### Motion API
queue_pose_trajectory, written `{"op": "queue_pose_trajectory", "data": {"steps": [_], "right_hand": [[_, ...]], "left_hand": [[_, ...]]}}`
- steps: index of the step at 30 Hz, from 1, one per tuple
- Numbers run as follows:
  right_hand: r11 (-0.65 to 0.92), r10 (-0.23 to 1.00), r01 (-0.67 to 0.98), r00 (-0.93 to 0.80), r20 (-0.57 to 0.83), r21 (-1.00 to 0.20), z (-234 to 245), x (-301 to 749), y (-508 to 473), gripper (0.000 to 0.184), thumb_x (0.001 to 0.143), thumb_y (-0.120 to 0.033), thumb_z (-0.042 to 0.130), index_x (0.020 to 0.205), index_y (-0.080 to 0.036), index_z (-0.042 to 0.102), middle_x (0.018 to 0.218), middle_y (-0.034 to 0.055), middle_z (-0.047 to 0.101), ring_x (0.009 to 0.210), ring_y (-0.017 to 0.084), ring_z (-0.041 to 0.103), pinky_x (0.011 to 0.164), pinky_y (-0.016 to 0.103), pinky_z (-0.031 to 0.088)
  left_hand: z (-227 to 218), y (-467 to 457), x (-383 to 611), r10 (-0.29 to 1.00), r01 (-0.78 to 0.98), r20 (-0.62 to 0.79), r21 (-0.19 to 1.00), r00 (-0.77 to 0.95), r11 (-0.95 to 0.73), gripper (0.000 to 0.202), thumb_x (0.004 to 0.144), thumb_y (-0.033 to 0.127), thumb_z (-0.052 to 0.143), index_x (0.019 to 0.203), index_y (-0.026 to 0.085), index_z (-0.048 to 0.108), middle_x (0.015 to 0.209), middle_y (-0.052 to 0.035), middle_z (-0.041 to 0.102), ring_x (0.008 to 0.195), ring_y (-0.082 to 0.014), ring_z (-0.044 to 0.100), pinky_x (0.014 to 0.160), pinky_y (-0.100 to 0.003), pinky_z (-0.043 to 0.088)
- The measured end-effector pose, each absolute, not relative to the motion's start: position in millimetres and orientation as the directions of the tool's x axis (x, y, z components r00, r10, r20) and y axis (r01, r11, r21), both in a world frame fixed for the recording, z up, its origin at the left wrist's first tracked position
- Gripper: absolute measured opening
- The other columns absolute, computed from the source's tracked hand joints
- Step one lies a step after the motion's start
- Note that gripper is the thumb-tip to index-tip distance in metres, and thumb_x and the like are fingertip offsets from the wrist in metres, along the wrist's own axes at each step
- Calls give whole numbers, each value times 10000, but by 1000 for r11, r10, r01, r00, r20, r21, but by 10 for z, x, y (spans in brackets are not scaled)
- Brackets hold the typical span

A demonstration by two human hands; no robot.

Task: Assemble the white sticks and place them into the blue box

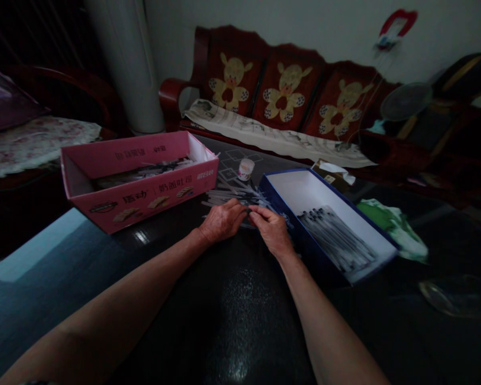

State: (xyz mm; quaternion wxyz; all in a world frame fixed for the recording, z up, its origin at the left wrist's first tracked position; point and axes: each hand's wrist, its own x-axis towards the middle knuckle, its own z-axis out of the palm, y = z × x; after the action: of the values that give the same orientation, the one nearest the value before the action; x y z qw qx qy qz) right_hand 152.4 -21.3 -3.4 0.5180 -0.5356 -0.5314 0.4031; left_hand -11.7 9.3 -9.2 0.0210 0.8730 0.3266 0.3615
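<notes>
My left hand [224, 220] and my right hand [271, 229] meet fingertip to fingertip over the dark table. Both are closed in a pinch, with a small dark piece [248, 210] between them, too small to name. Just behind the fingers lies a loose pile of thin, pale, pen-like tubes [234, 191], partly covered by my hands. To the right stands an open blue box [284, 200] with a white inside. Slim clear sticks with dark ends [336, 238], looking like pens, lie side by side in it.
A pink open carton [156, 200] on the left holds more thin pieces. Behind the pile stands a small white cup [246, 169]. Beyond the blue box are a brown tissue box [332, 175] and a green-and-white bag [396, 227]. A wooden sofa [264, 45] lines the wall.
</notes>
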Motion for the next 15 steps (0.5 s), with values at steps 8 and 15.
{"op": "queue_pose_trajectory", "data": {"steps": [8,15], "right_hand": [[234,959,328,79,273,-915,-23,1574,-203,249,762,-355,640,933,-205,744,942,41,751,862,210,682,833,354,527],[249,953,402,59,296,-881,44,1617,-223,220,756,-368,655,879,-220,763,878,38,759,792,217,687,763,345,531]], "left_hand": [[-62,87,-114,587,585,611,237,531,-776,273,970,252,408,1010,123,645,909,-93,649,845,-173,640,747,-307,558],[-100,113,-112,542,554,639,210,545,-805,263,966,238,418,1027,129,651,937,-98,663,890,-181,628,810,-347,554]]}}
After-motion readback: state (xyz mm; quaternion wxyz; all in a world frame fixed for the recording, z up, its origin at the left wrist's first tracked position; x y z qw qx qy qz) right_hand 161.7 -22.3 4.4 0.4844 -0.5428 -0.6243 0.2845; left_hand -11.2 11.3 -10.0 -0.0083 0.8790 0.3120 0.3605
